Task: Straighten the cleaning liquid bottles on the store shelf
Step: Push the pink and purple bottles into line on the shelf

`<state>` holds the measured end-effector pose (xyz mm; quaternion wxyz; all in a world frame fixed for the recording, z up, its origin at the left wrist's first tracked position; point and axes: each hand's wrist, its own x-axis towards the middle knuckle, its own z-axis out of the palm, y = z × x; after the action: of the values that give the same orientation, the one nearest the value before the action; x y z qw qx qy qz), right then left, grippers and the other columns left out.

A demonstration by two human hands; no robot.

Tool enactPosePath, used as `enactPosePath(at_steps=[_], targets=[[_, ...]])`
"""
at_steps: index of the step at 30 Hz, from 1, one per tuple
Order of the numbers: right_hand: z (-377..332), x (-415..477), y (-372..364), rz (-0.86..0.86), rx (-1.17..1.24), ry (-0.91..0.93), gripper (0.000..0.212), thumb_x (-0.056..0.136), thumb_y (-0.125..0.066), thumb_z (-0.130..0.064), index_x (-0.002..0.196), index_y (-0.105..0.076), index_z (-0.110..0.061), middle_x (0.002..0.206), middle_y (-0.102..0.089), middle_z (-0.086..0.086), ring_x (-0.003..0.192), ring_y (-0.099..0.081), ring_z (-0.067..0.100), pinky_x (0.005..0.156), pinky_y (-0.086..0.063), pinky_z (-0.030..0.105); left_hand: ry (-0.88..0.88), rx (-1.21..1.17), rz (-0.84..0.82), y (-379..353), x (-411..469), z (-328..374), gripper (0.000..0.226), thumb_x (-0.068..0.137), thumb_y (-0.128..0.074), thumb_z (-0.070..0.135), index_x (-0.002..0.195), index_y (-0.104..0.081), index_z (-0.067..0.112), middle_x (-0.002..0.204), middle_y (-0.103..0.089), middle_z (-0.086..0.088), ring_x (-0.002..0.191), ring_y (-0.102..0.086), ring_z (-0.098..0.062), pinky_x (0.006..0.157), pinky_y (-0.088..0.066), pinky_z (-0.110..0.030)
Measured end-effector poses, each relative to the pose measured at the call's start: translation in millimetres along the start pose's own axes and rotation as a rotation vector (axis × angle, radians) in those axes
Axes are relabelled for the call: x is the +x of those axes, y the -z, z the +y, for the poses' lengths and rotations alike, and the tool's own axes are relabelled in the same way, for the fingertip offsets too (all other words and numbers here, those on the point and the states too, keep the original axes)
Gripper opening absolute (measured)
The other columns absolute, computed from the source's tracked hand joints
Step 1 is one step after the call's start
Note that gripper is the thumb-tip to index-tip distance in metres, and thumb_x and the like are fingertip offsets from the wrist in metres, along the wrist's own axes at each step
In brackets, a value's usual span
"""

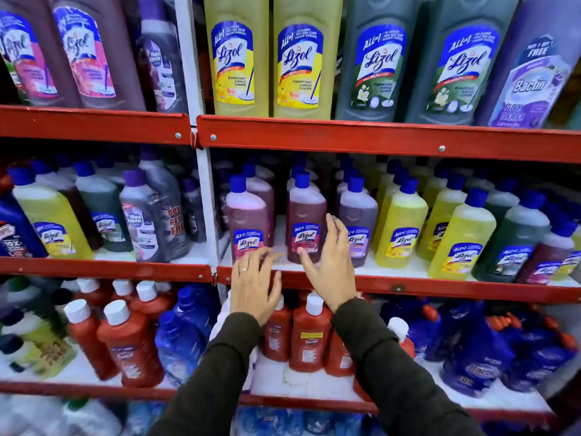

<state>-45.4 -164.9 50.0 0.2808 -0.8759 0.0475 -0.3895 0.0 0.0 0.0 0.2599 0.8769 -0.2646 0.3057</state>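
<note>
Two pink-red Lizol bottles with blue caps stand upright at the front of the middle shelf, one on the left (248, 220) and one on the right (306, 215). My left hand (255, 286) hovers open in front of the left bottle's base, fingers spread, over the red shelf edge (440, 286). My right hand (328, 267) is open too, its fingers beside and just in front of the right bottle's label, between it and a purple Lizol bottle (358, 221). Neither hand grips anything.
Yellow Lizol bottles (401, 226) and dark green ones fill the shelf to the right, some tilted. A white upright post (209, 209) divides the bays. Large bottles stand on the top shelf; red Bactin bottles (309, 336) and blue ones crowd the shelf below.
</note>
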Motion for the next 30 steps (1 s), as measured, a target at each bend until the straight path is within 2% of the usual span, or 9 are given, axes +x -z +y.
enactPosePath(at_steps=[3,6,12,18,25,30], targets=[[-6.0,13.7,-16.5,-0.071,0.081,-0.186,0.099,0.091,-0.077,-0.036,0.164,-0.016,-0.01,0.161,-0.032,0.014,0.147,-0.043,0.031,0.116,-0.046,0.044,-0.017,0.019,-0.065,-8.0,-11.5,-12.7,0.035,0.091,-0.055,0.026,0.125,-0.06,0.022,0.124,-0.061,-0.004,0.116,-0.054,-0.027,0.104,-0.042,-0.047],[-9.4,27.7,-33.3,-0.099,0.05,-0.339,0.111,0.086,-0.081,-0.042,0.165,-0.01,-0.009,0.157,-0.038,0.019,0.144,-0.046,0.038,0.116,-0.045,0.049,-0.036,0.035,-0.122,-14.3,-20.7,-20.3,0.041,0.091,-0.055,0.027,0.132,-0.056,0.023,0.126,-0.061,-0.004,0.12,-0.052,-0.026,0.11,-0.04,-0.049],[-10.8,41.6,-54.7,-0.054,0.078,-0.495,0.113,0.078,-0.085,-0.048,0.161,-0.019,-0.008,0.149,-0.048,0.02,0.136,-0.052,0.041,0.109,-0.05,0.054,-0.049,0.051,-0.145,-19.8,-24.3,-29.0,0.055,0.088,-0.054,0.026,0.143,-0.046,0.026,0.14,-0.053,-0.01,0.132,-0.046,-0.031,0.118,-0.031,-0.049],[-8.3,46.2,-56.3,-0.077,-0.001,-0.514,0.092,0.08,-0.082,-0.052,0.141,-0.035,-0.003,0.135,-0.06,0.019,0.123,-0.064,0.039,0.098,-0.056,0.048,-0.04,0.067,-0.167,-22.3,-26.1,-33.0,0.059,0.088,-0.054,0.028,0.146,-0.04,0.029,0.139,-0.053,-0.01,0.134,-0.046,-0.031,0.119,-0.023,-0.045],[-7.1,31.4,-48.7,-0.086,0.017,-0.476,0.087,0.076,-0.083,-0.058,0.135,-0.039,-0.01,0.129,-0.066,0.014,0.115,-0.07,0.033,0.096,-0.06,0.047,-0.024,0.052,-0.171,-21.5,-26.0,-31.7,0.056,0.089,-0.049,0.027,0.144,-0.043,0.028,0.137,-0.053,-0.011,0.132,-0.047,-0.032,0.119,-0.028,-0.047],[-8.9,14.5,-43.6,-0.068,0.015,-0.426,0.084,0.074,-0.079,-0.065,0.127,-0.038,-0.014,0.125,-0.067,0.012,0.113,-0.071,0.031,0.092,-0.062,0.048,0.006,-0.002,-0.134,-20.4,-26.3,-24.8,0.057,0.084,-0.061,0.018,0.139,-0.049,0.025,0.134,-0.055,-0.01,0.13,-0.046,-0.03,0.119,-0.026,-0.044]])
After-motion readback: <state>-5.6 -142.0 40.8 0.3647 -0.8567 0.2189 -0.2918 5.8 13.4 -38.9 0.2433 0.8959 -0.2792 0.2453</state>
